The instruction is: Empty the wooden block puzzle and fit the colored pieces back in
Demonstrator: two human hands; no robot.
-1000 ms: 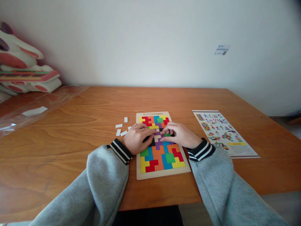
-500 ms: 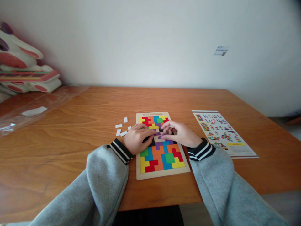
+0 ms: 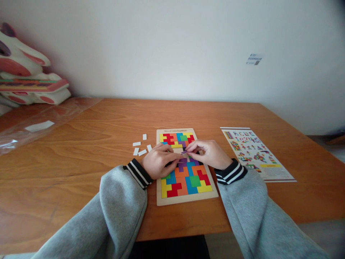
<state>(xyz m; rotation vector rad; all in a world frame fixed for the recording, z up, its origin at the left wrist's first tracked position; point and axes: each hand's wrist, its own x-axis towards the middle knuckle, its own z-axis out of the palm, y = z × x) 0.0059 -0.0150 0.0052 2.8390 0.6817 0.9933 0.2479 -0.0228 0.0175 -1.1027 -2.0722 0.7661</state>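
Note:
A wooden puzzle board (image 3: 185,200) with colourful block-shaped pieces lies before me on the table. My right hand (image 3: 208,153) is closed in a pinch on a small purple puzzle piece (image 3: 184,151), raised over the board's middle. From the left, my left hand (image 3: 161,160) reaches across the board, index finger and thumb closing on another purple piece (image 3: 183,160); the grip is partly hidden. Pale bare board and a bit of black show between the hands. Yellow, red, blue, green and orange pieces fill the near and far parts.
Several small white tiles (image 3: 142,153) lie left of the board. A printed pattern sheet (image 3: 258,154) is to the right. At the far left are clear plastic wrap (image 3: 64,111) and a white-and-red animal-shaped toy keyboard (image 3: 35,86). Behind the table stands a wall.
My right fingers have lifted a purple piece and drawn together on it. My left hand has shifted slightly right, toward the right fingertips, exposing one more white tile.

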